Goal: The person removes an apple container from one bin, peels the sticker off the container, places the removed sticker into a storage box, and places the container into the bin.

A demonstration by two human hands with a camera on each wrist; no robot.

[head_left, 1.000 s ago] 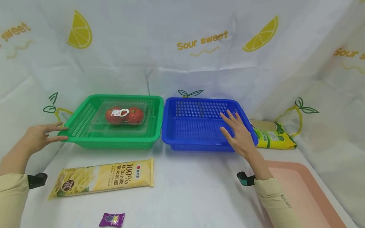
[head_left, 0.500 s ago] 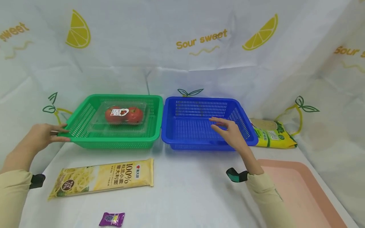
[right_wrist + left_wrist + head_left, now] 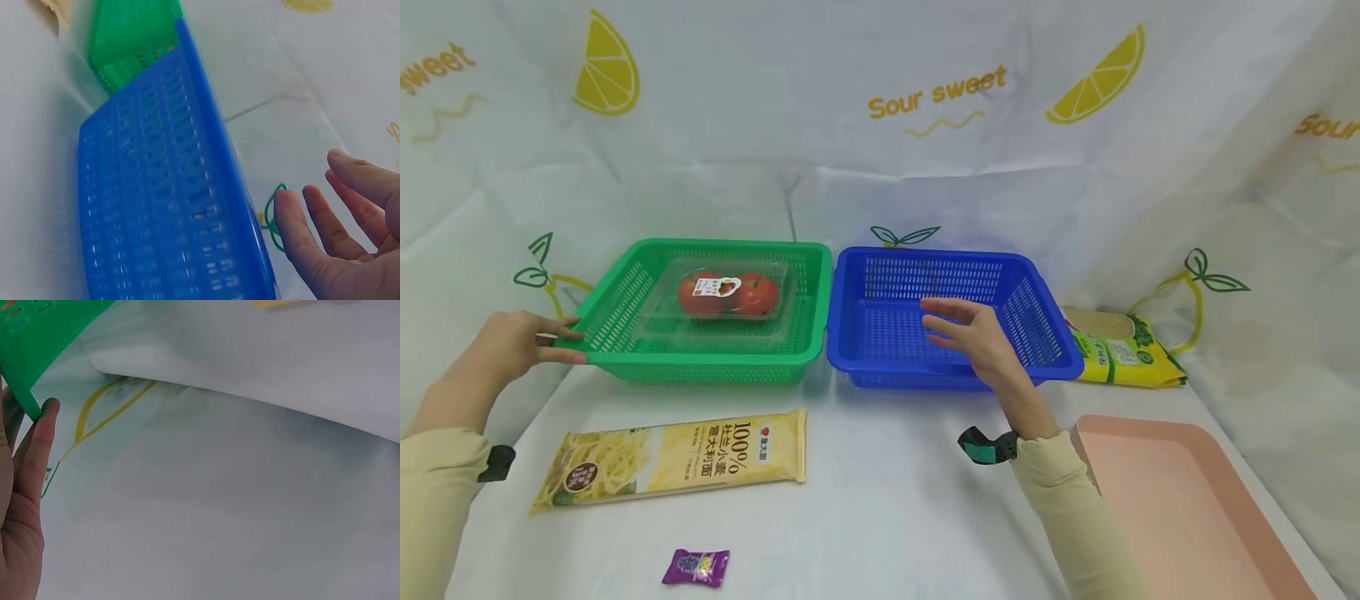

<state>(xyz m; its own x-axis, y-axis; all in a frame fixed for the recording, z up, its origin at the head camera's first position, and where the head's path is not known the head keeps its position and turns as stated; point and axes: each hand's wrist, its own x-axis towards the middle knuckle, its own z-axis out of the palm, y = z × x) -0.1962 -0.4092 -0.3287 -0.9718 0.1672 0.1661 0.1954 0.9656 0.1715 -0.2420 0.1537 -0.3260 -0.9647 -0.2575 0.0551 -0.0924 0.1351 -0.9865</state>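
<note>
A green basket [image 3: 700, 359] holds a clear plastic box of tomatoes [image 3: 758, 296]. At its near left corner my left hand [image 3: 520, 343] pinches the rim between thumb and fingers; the left wrist view shows the fingertips on the green corner [image 3: 37, 369]. To its right stands a blue basket [image 3: 917, 380], rims side by side, with nothing visible inside. My right hand [image 3: 976, 337] hovers over its near side, fingers apart and slightly bent, holding nothing. In the right wrist view the fingers [image 3: 300, 231] are beside the blue rim [image 3: 228, 169].
A yellow pasta packet [image 3: 677, 461] lies in front of the green basket, and a small purple wrapped candy [image 3: 697, 567] nearer. A yellow-green bag [image 3: 1123, 358] lies right of the blue basket. A pink tray [image 3: 1172, 500] is at the right front. A white printed cloth hangs behind.
My right hand has moved left over the blue basket, from its right side toward the middle, its spread fingers drawing closer together. The left hand stays at the green basket's corner.
</note>
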